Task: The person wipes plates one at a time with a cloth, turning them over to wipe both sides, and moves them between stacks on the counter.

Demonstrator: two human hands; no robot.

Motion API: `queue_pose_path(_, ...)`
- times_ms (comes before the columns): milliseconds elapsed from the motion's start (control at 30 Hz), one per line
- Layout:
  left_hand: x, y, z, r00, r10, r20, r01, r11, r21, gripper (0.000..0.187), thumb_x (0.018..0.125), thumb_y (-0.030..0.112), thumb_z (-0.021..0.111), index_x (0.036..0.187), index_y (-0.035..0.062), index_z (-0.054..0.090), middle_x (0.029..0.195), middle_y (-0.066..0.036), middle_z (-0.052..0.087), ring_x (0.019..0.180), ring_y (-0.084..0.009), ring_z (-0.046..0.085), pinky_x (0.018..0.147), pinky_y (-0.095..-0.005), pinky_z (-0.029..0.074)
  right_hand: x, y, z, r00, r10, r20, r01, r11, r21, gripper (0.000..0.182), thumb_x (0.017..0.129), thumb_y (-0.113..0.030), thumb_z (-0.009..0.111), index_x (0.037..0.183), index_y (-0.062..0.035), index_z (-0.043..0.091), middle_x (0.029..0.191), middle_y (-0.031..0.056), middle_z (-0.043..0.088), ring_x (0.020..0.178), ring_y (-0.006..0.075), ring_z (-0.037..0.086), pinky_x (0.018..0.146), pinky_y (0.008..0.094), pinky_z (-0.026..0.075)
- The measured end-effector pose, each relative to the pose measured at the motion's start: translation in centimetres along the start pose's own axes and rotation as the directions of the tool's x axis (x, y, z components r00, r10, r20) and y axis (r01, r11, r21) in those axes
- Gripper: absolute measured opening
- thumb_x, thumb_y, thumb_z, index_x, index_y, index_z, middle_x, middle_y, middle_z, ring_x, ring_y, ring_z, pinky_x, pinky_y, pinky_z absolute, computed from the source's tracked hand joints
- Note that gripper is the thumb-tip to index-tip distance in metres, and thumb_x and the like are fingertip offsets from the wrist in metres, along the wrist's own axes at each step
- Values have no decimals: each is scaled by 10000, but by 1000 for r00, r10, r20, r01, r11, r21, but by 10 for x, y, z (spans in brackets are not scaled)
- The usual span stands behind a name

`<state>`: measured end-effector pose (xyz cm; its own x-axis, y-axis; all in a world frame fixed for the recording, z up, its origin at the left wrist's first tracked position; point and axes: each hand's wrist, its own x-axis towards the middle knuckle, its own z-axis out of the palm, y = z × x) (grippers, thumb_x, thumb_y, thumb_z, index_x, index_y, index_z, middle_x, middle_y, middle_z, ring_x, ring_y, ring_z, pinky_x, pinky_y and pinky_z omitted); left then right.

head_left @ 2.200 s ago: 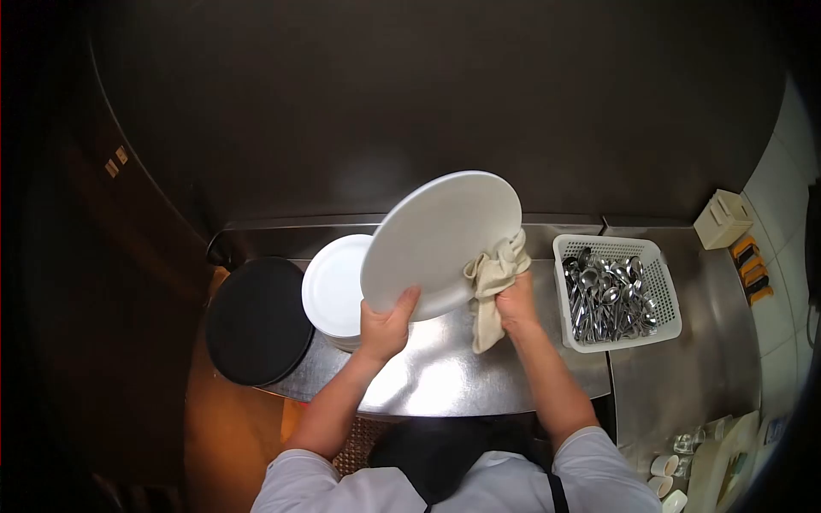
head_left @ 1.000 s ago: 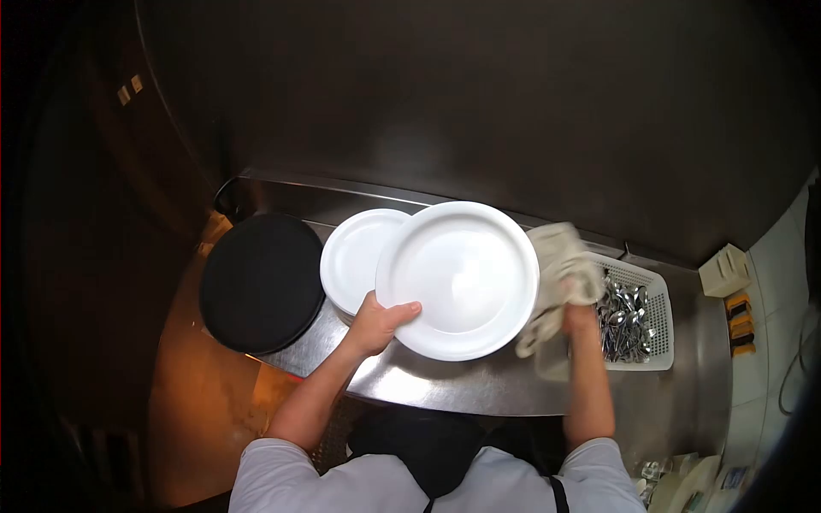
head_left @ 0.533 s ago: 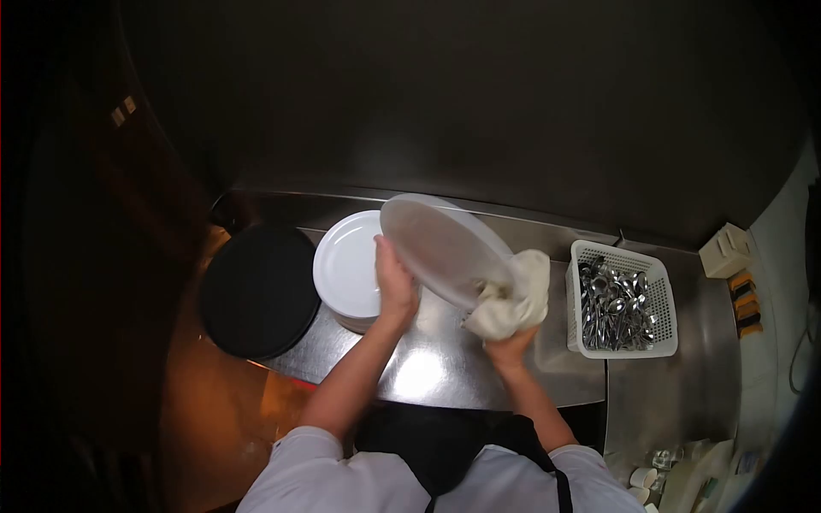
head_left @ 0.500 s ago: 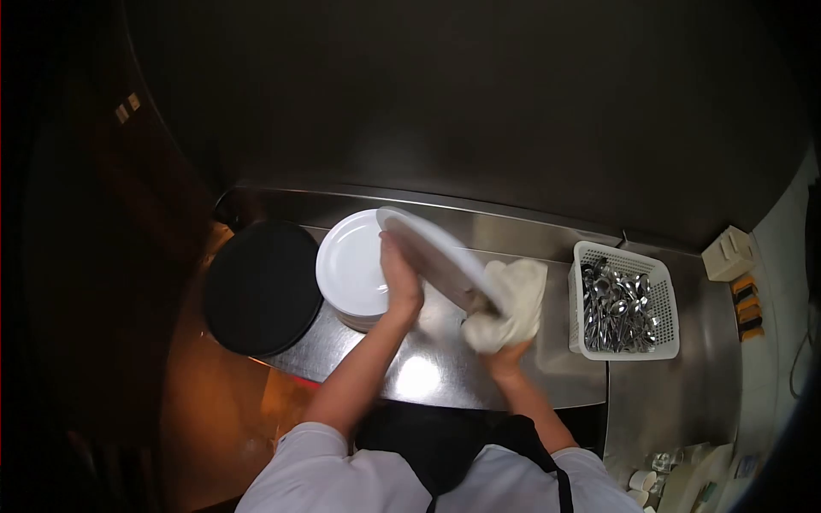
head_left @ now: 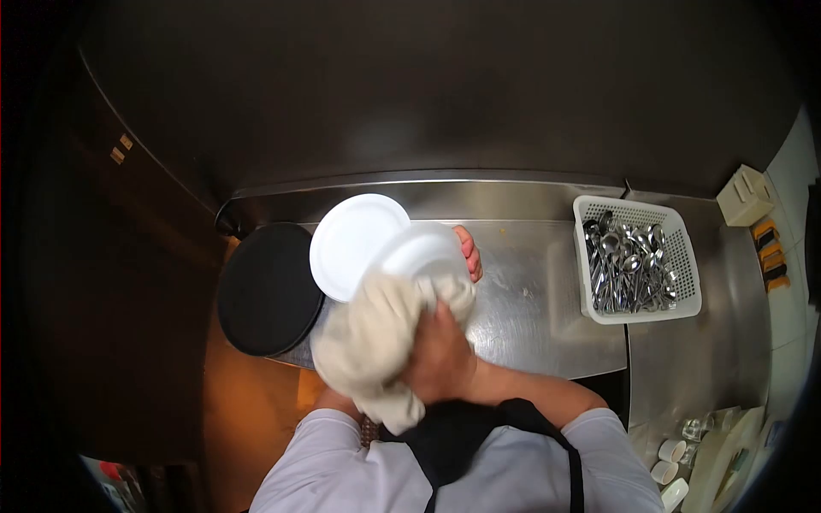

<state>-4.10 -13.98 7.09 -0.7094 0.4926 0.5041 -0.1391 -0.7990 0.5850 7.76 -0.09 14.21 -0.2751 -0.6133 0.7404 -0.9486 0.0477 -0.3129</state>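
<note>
Plate (head_left: 419, 250) cloth-covered (head_left: 368, 342), right hand (head_left: 438, 359) pressing, left fingertips (head_left: 469, 252) gripping far rim

Plate (head_left: 419, 252) now drawn close and turned, cloth (head_left: 372, 342) draped over it, right hand (head_left: 440, 355) on top

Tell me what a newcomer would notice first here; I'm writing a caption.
The right hand presses a big cream cloth over a white plate at the centre, the left hand gripping the plate's far edge. A stack of white plates sits just left, and a white basket of cutlery stands on the steel counter at right.
</note>
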Motion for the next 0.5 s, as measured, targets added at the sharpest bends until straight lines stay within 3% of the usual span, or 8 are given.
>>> queue_pose_path(33,3,-9,4,999,39,36,-39,999,-19,462,896,455,672,1057,35,567,984,-154,648,844,-272,612,762,-404,475,10,9,-3,1000,0,-15,-1,999,-43,353,808,-292,627,1100,-109,706,1355,143,575,1370,420,432,1060,672,296)
queue_pose_path(100,1,-10,18,963,242,-117,-240,970,32,469,891,457,669,1066,35,564,969,-150,645,807,-270,593,741,-423,483,25,29,-16,970,237,-61,-243,962,-126,360,812,-281,638,1125,-119,711,1340,178,571,1323,410,460,1015,593,360)
queue_pose_path(200,-11,18,14,919,366,-145,-355,930,97,465,894,453,665,1065,34,562,944,-141,637,778,-265,580,744,-423,486,-19,42,-3,979,176,-99,-178,984,-14,488,783,-303,752,1195,-60,650,1345,187,537,1245,410,497,1003,536,387)
queue_pose_path(267,-16,30,4,931,349,-106,-336,934,126,452,904,454,652,1046,36,556,919,-136,627,757,-261,570,751,-419,482,-30,11,11,923,385,-20,-340,837,429,403,852,-354,659,1187,-133,694,1330,148,564,1313,405,448,1039,592,319)
queue_pose_path(300,-19,30,-1,958,276,-70,-266,955,128,443,913,456,642,1028,38,551,903,-134,620,746,-259,563,757,-415,477,-31,3,11,955,297,-8,-265,863,430,417,839,-361,663,1186,-131,693,1353,161,544,1345,417,414,1034,603,317)
queue_pose_path(367,-14,12,11,978,190,-82,-183,980,77,435,920,449,637,1031,38,550,909,-134,621,748,-254,566,761,-413,472,-13,-6,2,998,-54,42,49,992,120,446,813,-376,671,1183,-128,689,1400,189,504,1409,441,347,1024,625,315)
queue_pose_path(400,-11,3,18,982,171,-80,-166,984,64,433,921,448,637,1029,38,550,905,-132,621,747,-252,566,757,-410,471,0,-2,-1,994,-88,60,85,996,41,460,801,-383,675,1182,-126,688,1423,203,484,1441,453,313,1019,636,314)
queue_pose_path(500,-11,-4,28,980,183,-84,-179,982,53,426,923,445,637,1024,40,550,896,-129,619,742,-244,566,744,-402,470,34,30,-16,971,231,-69,-229,973,31,487,780,-406,720,1211,-182,691,1461,236,442,1426,455,323,982,604,359)
